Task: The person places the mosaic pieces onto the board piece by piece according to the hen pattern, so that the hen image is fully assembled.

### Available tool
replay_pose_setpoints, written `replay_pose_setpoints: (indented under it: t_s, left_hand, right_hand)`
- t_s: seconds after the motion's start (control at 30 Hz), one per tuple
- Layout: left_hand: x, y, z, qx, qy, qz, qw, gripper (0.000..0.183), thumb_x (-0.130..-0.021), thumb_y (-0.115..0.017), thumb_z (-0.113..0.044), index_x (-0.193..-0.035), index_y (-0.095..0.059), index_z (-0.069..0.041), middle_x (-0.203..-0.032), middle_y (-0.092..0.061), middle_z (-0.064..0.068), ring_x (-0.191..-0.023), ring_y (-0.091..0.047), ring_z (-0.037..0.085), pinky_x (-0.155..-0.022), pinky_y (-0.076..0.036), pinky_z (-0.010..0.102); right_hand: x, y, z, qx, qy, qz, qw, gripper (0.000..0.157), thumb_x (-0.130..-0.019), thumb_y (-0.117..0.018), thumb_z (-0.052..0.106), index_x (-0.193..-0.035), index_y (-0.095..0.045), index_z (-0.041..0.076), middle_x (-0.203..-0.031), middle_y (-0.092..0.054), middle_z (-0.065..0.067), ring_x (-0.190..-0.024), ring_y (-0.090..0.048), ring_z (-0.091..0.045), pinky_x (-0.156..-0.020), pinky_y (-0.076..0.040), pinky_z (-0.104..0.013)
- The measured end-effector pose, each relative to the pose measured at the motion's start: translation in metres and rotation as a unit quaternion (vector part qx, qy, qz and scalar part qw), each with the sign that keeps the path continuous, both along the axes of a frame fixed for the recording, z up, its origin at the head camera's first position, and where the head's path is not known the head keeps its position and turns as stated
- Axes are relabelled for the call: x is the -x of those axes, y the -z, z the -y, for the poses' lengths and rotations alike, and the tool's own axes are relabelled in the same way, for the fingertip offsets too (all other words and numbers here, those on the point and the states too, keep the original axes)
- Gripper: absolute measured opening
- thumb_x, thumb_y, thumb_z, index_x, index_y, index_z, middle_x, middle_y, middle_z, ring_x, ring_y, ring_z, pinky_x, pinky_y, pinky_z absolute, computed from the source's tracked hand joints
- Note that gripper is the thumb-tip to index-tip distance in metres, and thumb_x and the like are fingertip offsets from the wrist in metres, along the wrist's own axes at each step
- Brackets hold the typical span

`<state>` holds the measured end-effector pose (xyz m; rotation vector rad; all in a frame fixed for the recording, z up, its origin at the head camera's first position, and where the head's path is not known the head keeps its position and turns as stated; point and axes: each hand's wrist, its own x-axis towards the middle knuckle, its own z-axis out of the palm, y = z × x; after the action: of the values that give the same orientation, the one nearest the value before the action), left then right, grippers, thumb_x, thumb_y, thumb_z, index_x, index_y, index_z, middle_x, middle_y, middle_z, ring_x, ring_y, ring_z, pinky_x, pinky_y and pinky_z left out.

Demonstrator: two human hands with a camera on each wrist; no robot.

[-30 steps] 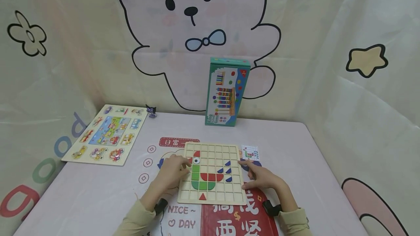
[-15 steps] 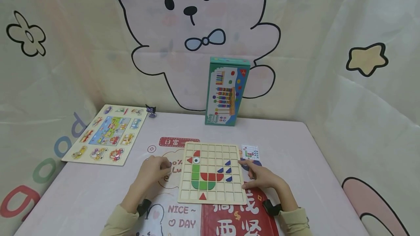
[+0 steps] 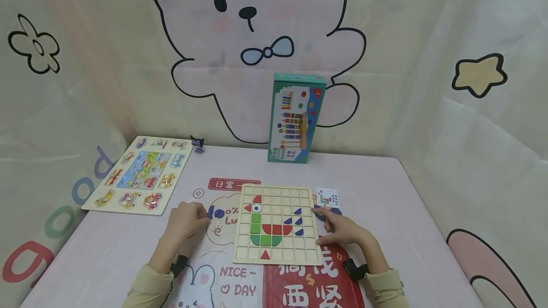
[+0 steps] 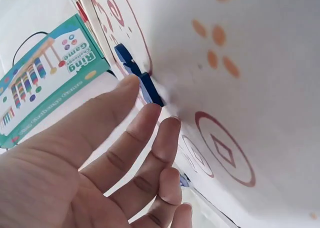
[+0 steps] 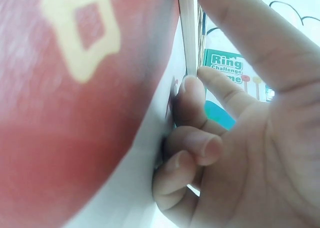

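Observation:
In the head view a wooden grid board (image 3: 295, 251) lies flat, with red, green and blue pieces and an eye piece forming a bird-like figure. My left hand (image 3: 181, 222) is left of it, beside blue pieces (image 3: 219, 213) on the cloth. In the left wrist view its thumb and index fingertips reach dark blue pieces (image 4: 150, 90), with a gap between those fingertips; a firm hold is not visible. My right hand (image 3: 344, 229) rests against the board's right edge, index finger and thumb apart. The right wrist view shows its other fingers bent by the board's side (image 5: 188, 38).
A small pattern card (image 3: 327, 198) lies just beyond the board's right corner. Farther back stands a green Ring Game box (image 3: 295, 122). At the left lie a vehicle puzzle board (image 3: 141, 175) and a small dark figurine (image 3: 197, 144). Printed cloth covers the table (image 3: 411, 232).
My left hand has moved left, away from the board's left edge to the blue pieces on the cloth. A red triangle at the bird's head is now uncovered. The right hand stays put.

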<state>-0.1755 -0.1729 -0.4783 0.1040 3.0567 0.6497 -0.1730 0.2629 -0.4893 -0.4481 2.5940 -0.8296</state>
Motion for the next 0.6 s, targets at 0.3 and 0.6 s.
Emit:
replay_pose_setpoints:
  t_s: [0.3, 0.6]
  left_hand:
    - [0.006, -0.003, -0.005, 0.018, -0.009, 0.022, 0.9996, 0.027, -0.070, -0.078, -0.032, -0.079, -0.068, -0.008, -0.074, -0.064, 0.004, -0.075, -0.052, 0.024, -0.075, -0.039, 0.045]
    - [0.013, 0.001, -0.006, 0.024, -0.010, 0.035, 0.9991, 0.023, -0.073, -0.076, -0.028, -0.079, -0.065, -0.008, -0.075, -0.063, 0.006, -0.074, -0.051, 0.024, -0.074, -0.039, 0.045]
  right_hand:
    - [0.000, 0.002, -0.001, 0.000, 0.000, 0.000, 1.000, 0.086, -0.069, -0.077, 0.046, -0.141, -0.037, 0.023, -0.078, -0.044, -0.003, -0.064, -0.040, -0.013, -0.054, -0.034, -0.024]
    - [-0.001, 0.000, 0.000, -0.001, 0.000, 0.002, 1.000, 0.086, -0.069, -0.076, 0.045, -0.141, -0.036, 0.022, -0.078, -0.045, -0.003, -0.065, -0.041, -0.013, -0.054, -0.034, -0.025]
